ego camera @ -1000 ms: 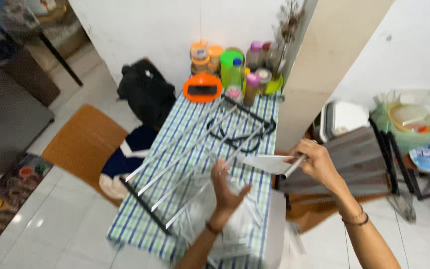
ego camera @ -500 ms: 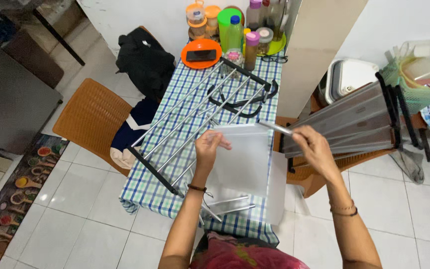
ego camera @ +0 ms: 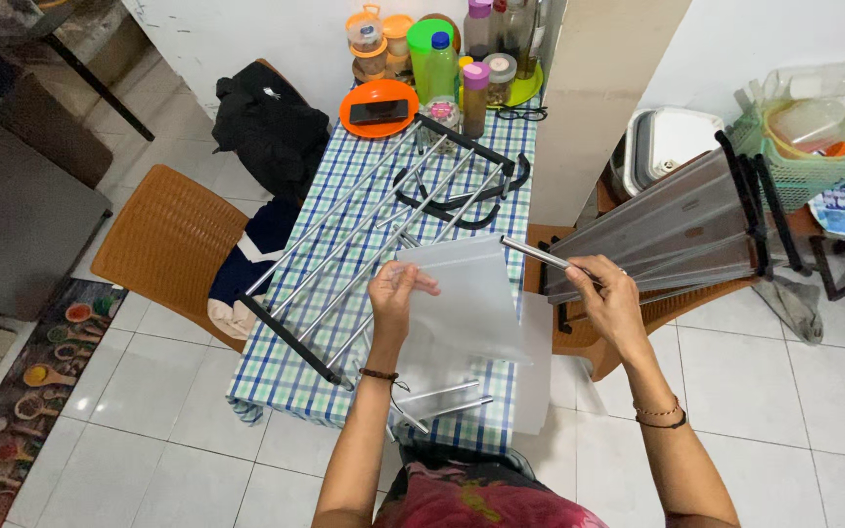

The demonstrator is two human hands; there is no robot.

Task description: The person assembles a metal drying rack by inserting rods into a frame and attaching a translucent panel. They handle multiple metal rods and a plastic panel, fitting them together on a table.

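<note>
My left hand (ego camera: 395,290) pinches the left edge of a translucent plastic sheet (ego camera: 468,298), held above the table. My right hand (ego camera: 606,296) grips a thin metal rod (ego camera: 534,253) at the sheet's top right corner. Under the sheet, a metal rack frame (ego camera: 374,228) with several parallel rods and black end bars lies diagonally on the checked tablecloth (ego camera: 286,367). Two loose metal rods (ego camera: 442,399) rest near the table's front edge.
Bottles, jars and an orange plate (ego camera: 378,108) crowd the table's far end. A wicker chair (ego camera: 168,240) with clothes stands left, a black bag (ego camera: 266,122) behind it. At right lie grey slatted panels (ego camera: 672,230), a green basket (ego camera: 802,132) and a white pillar (ego camera: 603,88).
The view shifted slightly. My left hand moved from the sheet's upper middle to its left edge, and the sheet now hangs lower while the right hand keeps hold of the rod.
</note>
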